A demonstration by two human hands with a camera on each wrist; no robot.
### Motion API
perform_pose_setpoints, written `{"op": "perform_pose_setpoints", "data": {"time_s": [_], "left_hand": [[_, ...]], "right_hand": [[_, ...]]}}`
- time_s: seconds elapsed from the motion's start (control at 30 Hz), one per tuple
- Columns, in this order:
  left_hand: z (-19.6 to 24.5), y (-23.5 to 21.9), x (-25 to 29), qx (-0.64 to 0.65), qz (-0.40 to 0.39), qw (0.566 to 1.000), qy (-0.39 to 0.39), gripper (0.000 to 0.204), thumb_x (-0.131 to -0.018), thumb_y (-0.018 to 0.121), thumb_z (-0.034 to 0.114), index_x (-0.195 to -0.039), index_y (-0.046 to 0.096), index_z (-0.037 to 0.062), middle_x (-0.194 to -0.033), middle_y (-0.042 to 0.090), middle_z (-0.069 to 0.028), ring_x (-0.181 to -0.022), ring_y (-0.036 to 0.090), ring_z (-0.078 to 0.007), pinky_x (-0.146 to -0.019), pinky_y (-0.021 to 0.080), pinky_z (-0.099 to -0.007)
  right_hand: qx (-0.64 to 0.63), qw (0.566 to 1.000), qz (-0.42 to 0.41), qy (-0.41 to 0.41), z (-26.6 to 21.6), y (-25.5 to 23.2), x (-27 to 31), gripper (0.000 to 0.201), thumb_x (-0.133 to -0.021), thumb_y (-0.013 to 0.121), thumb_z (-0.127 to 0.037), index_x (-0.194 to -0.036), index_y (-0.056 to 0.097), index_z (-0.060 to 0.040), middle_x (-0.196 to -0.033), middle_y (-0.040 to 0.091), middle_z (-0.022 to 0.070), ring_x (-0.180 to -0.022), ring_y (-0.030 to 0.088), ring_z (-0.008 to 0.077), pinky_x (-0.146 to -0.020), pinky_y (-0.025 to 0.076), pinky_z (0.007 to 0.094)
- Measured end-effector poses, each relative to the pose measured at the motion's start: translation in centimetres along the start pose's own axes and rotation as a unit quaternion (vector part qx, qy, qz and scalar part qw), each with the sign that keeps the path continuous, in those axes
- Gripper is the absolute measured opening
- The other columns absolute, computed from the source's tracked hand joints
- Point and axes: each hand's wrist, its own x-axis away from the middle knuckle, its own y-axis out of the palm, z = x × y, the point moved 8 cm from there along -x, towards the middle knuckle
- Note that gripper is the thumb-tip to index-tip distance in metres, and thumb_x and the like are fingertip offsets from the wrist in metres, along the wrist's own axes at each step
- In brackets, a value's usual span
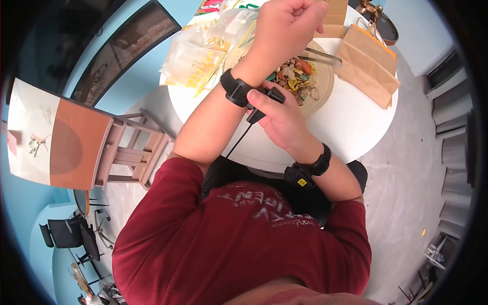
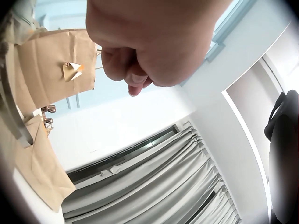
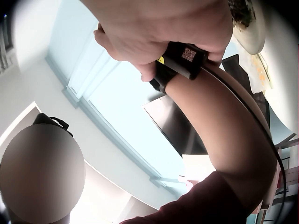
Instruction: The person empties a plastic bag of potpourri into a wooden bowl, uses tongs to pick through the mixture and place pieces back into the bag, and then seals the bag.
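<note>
My left hand [image 1: 292, 25] is raised over the far side of the round table, its fingers curled into a fist. The left wrist view shows that fist [image 2: 149, 42] too, with nothing seen in it. My right hand [image 1: 282, 122] grips a small black wrist camera [image 3: 187, 58] at the left wrist, thumb on the near side. A black strap [image 1: 235, 90] circles that wrist, and a thin cable [image 1: 240, 140] runs down from the camera. Behind the hands a round plate [image 1: 324, 94] bears a heap of mixed food [image 1: 292, 81], partly hidden by the left forearm.
Metal tongs [image 1: 325, 57] lie across the plate's right side. A brown paper bag [image 1: 368, 63] is on the table's right, a cardboard box [image 1: 333, 23] behind. Clear plastic bags [image 1: 188, 61] lie at the left. A wooden stool [image 1: 134, 152] stands left of the table.
</note>
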Motion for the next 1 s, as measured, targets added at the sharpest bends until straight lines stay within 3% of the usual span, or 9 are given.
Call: {"op": "perform_pose_setpoints", "data": {"time_s": [0.13,0.33,0.43,0.5,0.63,0.73,0.83,0.93,1.0], "left_hand": [[-1.7,0.0,0.0,0.076,-0.028,0.993,-0.086,0.028,-0.104,0.065,0.019,-0.081,0.068,0.0027,-0.063,0.060,0.0049,-0.055,0.048,-0.0021,-0.051,0.037,-0.0225],[-1.3,0.1,0.1,-0.038,-0.029,0.999,0.004,0.028,-0.105,0.064,0.019,-0.081,0.068,0.0044,-0.059,0.057,0.0050,-0.052,0.048,-0.0023,-0.048,0.036,-0.0220],[-2.0,-0.3,0.4,0.073,-0.026,0.991,-0.109,0.028,-0.106,0.062,0.020,-0.084,0.068,0.0034,-0.058,0.057,0.0033,-0.050,0.049,-0.0042,-0.047,0.036,-0.0233],[-1.6,-1.3,0.5,0.275,-0.138,0.936,-0.169,0.024,-0.103,0.063,0.018,-0.087,0.067,0.0011,-0.063,0.061,-0.0026,-0.051,0.053,-0.0095,-0.049,0.040,-0.0277],[-2.3,-4.5,1.9,0.375,-0.123,0.900,-0.184,0.029,-0.100,0.068,0.026,-0.086,0.072,0.0009,-0.079,0.072,0.0014,-0.054,0.056,-0.0122,-0.052,0.044,-0.0272],[-1.1,-8.8,3.6,-0.022,-0.051,0.991,-0.123,0.029,-0.098,0.071,0.027,-0.085,0.073,0.0009,-0.072,0.071,-0.0029,-0.053,0.056,-0.0148,-0.052,0.043,-0.0296],[0.4,-10.3,5.4,-0.299,-0.092,0.945,0.092,0.034,-0.096,0.073,0.028,-0.077,0.069,-0.0001,-0.062,0.064,-0.0123,-0.050,0.057,-0.0277,-0.054,0.047,-0.0404],[-1.0,-11.2,6.5,-0.324,-0.143,0.933,0.070,0.035,-0.096,0.073,0.028,-0.076,0.068,-0.0005,-0.064,0.063,-0.0163,-0.056,0.059,-0.0352,-0.056,0.047,-0.0416],[-1.3,-11.6,6.8,-0.341,-0.151,0.926,0.066,0.034,-0.095,0.071,0.027,-0.074,0.068,0.0005,-0.068,0.066,-0.0171,-0.064,0.063,-0.0384,-0.060,0.050,-0.0450]], "right_hand": [[0.009,1.000,0.002,-0.015,0.1,0.1,0.1,0.040,-0.100,0.073,-0.018,-0.132,0.062,0.0038,-0.120,0.070,0.0053,-0.110,0.064,0.0099,-0.096,0.050,0.0268],[0.022,1.000,0.010,-0.002,0.0,0.1,0.0,0.039,-0.100,0.074,-0.016,-0.131,0.063,0.0036,-0.119,0.071,0.0053,-0.108,0.065,0.0096,-0.094,0.051,0.0264],[0.035,0.999,0.008,0.006,0.2,0.3,0.0,0.038,-0.101,0.071,-0.017,-0.132,0.062,0.0033,-0.120,0.071,0.0055,-0.108,0.065,0.0100,-0.093,0.052,0.0273],[0.072,0.997,0.013,0.025,0.3,0.1,-0.2,0.037,-0.101,0.069,-0.019,-0.130,0.064,0.0028,-0.119,0.071,0.0051,-0.108,0.065,0.0099,-0.093,0.052,0.0265],[0.048,0.992,0.119,-0.019,-2.4,-2.6,0.1,0.042,-0.105,0.062,-0.022,-0.136,0.059,0.0063,-0.123,0.070,0.0114,-0.110,0.066,0.0177,-0.099,0.053,0.0343],[0.366,0.901,0.175,-0.156,-8.5,-1.5,1.3,0.036,-0.100,0.070,-0.029,-0.116,0.073,0.0032,-0.103,0.073,0.0015,-0.088,0.066,0.0105,-0.078,0.052,0.0271],[0.558,0.797,0.169,-0.158,-11.9,-1.2,1.0,0.039,-0.097,0.072,-0.034,-0.101,0.076,0.0042,-0.085,0.075,0.0078,-0.073,0.068,0.0176,-0.068,0.053,0.0338],[0.752,0.624,0.195,-0.083,-13.2,0.4,0.2,0.041,-0.100,0.068,-0.035,-0.095,0.078,0.0040,-0.082,0.076,0.0088,-0.077,0.070,0.0145,-0.071,0.053,0.0290],[0.802,0.554,0.205,-0.093,-13.7,-0.3,-0.9,0.044,-0.097,0.069,-0.039,-0.086,0.077,0.0023,-0.070,0.072,0.0122,-0.064,0.068,0.0215,-0.065,0.053,0.0341]]}}
